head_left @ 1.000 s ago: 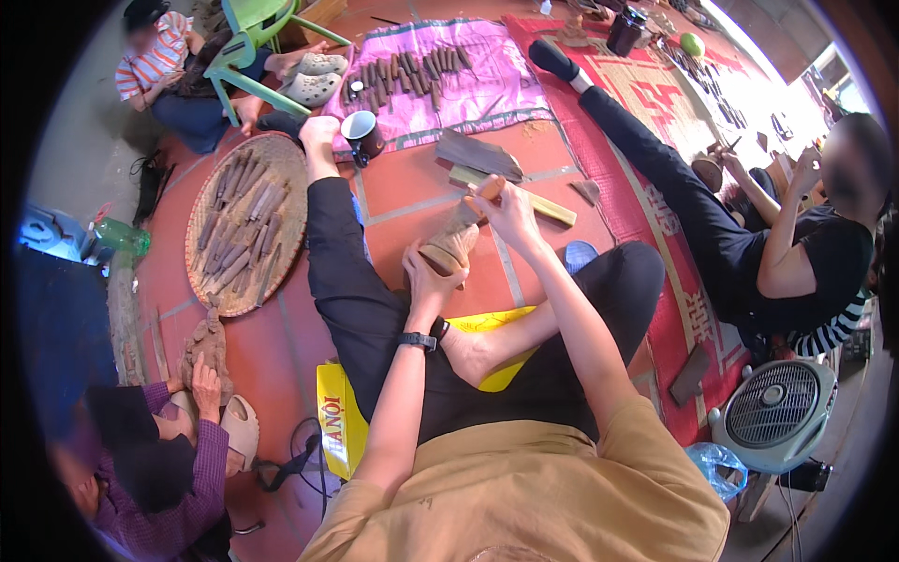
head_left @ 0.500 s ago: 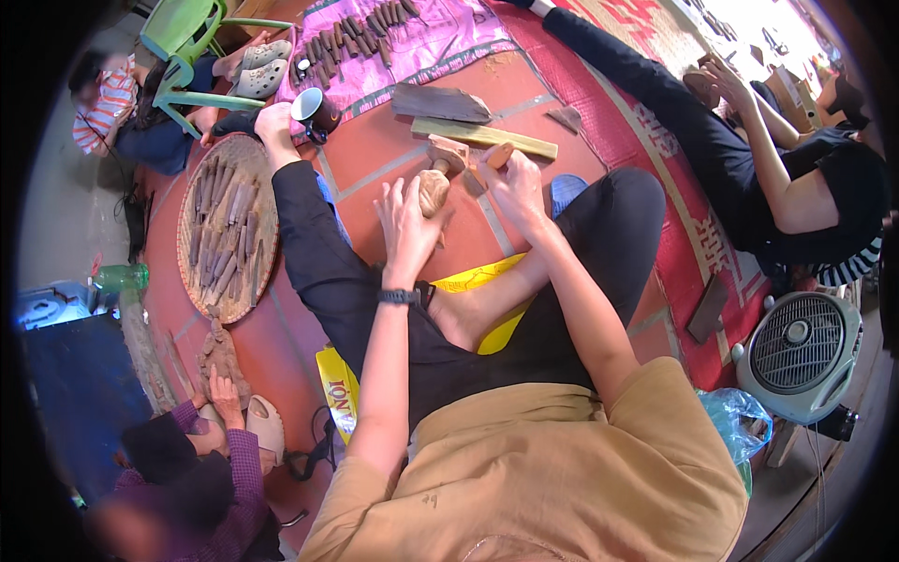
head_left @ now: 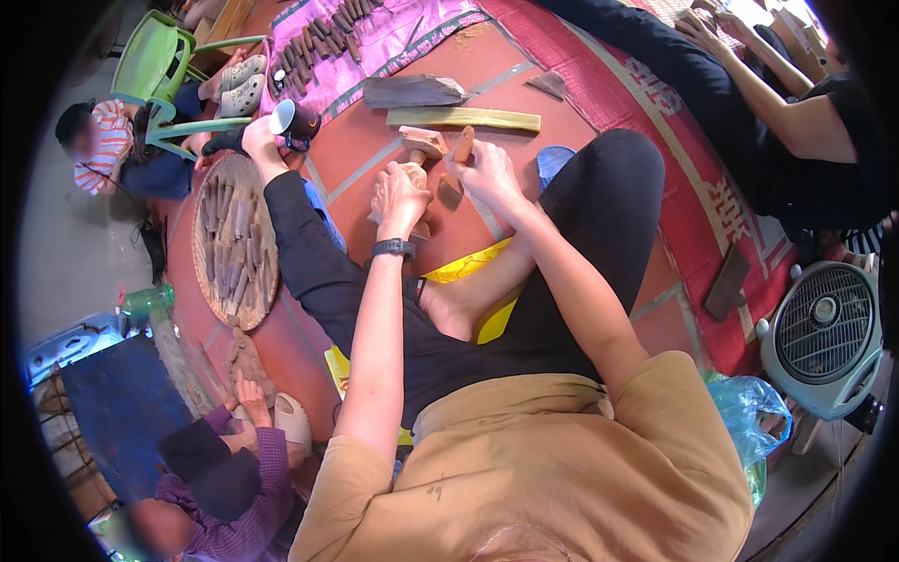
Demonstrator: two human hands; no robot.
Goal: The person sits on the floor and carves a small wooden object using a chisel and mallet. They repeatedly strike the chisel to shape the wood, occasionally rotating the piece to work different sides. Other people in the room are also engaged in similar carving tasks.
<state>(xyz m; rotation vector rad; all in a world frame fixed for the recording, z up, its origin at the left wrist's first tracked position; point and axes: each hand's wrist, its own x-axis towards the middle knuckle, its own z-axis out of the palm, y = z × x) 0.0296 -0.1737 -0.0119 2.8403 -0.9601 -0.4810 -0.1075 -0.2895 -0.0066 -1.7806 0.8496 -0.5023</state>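
Observation:
My left hand [head_left: 401, 201] is closed over a pale, rounded piece of carved wood [head_left: 415, 174], held just above the tiled floor between my legs. Its lower part is hidden by my fingers. In my right hand [head_left: 489, 176] is a wooden-handled tool [head_left: 464, 142], its handle pointing up out of my fist. A flat brown blade-like piece [head_left: 449, 194] shows below that fist; whether it belongs to the tool I cannot tell. Against the far side of the carved wood lies a reddish wood block [head_left: 424, 142].
Beyond my hands lie a yellowish wooden strip [head_left: 464, 119] and a dark plank [head_left: 412, 92]. A round woven tray [head_left: 198, 239] of brown sticks is left; more sticks lie on a pink sheet [head_left: 403, 51]. A mug [head_left: 283, 117], a fan [head_left: 822, 323] and several people surround me.
My left hand has gone from spread fingers to wrapping the carved wood more fully. The handle in my right hand has swung from leaning right to nearly upright. The whole view has shifted slightly.

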